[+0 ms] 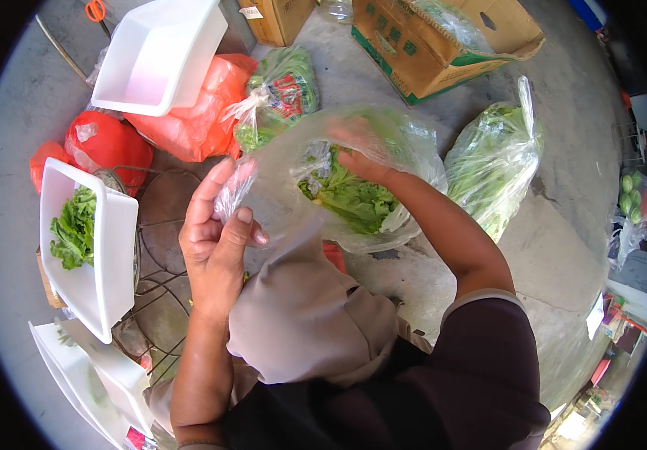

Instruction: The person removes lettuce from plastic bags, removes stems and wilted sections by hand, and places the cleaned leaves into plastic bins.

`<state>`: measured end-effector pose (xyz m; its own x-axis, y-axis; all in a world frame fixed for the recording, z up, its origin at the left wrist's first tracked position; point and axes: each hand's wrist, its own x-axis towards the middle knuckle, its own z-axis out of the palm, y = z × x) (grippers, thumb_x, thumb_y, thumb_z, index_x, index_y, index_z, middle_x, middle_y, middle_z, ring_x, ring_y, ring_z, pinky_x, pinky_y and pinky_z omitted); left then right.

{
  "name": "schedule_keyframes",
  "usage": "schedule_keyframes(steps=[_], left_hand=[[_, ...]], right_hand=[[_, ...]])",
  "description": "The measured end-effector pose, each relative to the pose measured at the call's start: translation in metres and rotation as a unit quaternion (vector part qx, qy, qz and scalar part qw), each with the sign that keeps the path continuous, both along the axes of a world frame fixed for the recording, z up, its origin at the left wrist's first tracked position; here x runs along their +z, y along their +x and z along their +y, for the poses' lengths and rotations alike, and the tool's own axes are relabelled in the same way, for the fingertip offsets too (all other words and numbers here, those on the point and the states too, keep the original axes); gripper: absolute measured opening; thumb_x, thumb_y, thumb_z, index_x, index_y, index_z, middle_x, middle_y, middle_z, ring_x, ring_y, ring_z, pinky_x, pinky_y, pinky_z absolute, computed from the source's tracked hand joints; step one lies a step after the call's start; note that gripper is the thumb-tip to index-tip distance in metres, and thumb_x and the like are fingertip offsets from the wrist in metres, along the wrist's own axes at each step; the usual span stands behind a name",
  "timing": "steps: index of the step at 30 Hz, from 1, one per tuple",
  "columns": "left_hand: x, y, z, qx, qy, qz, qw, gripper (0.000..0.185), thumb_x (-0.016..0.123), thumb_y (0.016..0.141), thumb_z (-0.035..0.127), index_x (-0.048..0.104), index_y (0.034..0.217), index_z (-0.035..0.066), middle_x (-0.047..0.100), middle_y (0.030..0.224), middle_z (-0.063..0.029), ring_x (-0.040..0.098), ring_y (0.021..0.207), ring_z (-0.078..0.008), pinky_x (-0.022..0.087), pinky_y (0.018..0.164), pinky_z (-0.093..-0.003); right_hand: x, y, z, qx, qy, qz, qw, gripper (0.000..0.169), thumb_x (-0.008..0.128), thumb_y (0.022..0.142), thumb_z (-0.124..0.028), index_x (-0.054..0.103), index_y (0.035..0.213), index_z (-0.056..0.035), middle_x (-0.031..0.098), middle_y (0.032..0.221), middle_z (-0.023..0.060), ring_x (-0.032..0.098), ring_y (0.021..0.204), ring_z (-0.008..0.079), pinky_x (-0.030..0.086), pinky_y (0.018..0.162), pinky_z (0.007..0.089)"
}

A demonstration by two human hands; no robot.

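A large clear plastic bag lies open before me, with leafy green lettuce inside it. My left hand grips a bunched part of the plastic at the bag's left side. Reaching into the mouth is my right hand, beside the leaves. Its fingers are partly behind the cloudy plastic, so I cannot tell whether they hold any leaves. My knee, in beige trousers, is just below the bag.
To the left, a white plastic tub with lettuce leaves rests by a metal wire rack. Another white tub sits against red plastic bags. Tied bags of greens and a cardboard box stand on the concrete floor.
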<state>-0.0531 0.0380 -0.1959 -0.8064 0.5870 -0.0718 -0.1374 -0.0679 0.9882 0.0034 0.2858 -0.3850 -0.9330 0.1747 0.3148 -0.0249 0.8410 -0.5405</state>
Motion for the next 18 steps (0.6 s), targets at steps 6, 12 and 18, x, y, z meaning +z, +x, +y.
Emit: schedule_keyframes(steps=[6,12,18], left_hand=[[0.002,0.003,0.010,-0.024,-0.022,0.017,0.999,0.051,0.054,0.084,0.002,0.037,0.132,0.001,0.055,0.118,-0.0099,0.051,0.064,-0.0074,0.046,0.061,-0.0216],[-0.001,-0.003,0.014,-0.076,-0.010,0.056,0.995,0.057,0.047,0.082,-0.008,0.032,0.135,0.004,0.044,0.128,-0.0078,0.051,0.090,-0.0089,0.046,0.070,-0.0240],[-0.003,-0.006,0.016,-0.019,0.010,0.007,1.000,0.057,0.047,0.081,-0.008,0.033,0.135,0.002,0.047,0.126,-0.0083,0.052,0.089,-0.0102,0.046,0.069,-0.0249]], right_hand=[[0.060,0.015,0.013,-0.042,-0.211,0.002,0.977,0.040,0.046,0.071,0.002,0.054,0.110,-0.0062,0.051,0.126,0.0114,0.049,0.114,0.0262,0.037,0.096,0.0330],[0.131,0.048,-0.007,0.035,-0.268,-0.038,0.962,0.042,0.042,0.069,0.012,0.055,0.106,-0.0034,0.052,0.126,0.0084,0.047,0.117,0.0183,0.036,0.096,0.0279],[0.202,0.070,0.005,0.069,-0.452,0.050,0.888,0.041,0.042,0.065,0.014,0.056,0.100,-0.0015,0.052,0.125,0.0139,0.049,0.113,0.0196,0.039,0.095,0.0305]])
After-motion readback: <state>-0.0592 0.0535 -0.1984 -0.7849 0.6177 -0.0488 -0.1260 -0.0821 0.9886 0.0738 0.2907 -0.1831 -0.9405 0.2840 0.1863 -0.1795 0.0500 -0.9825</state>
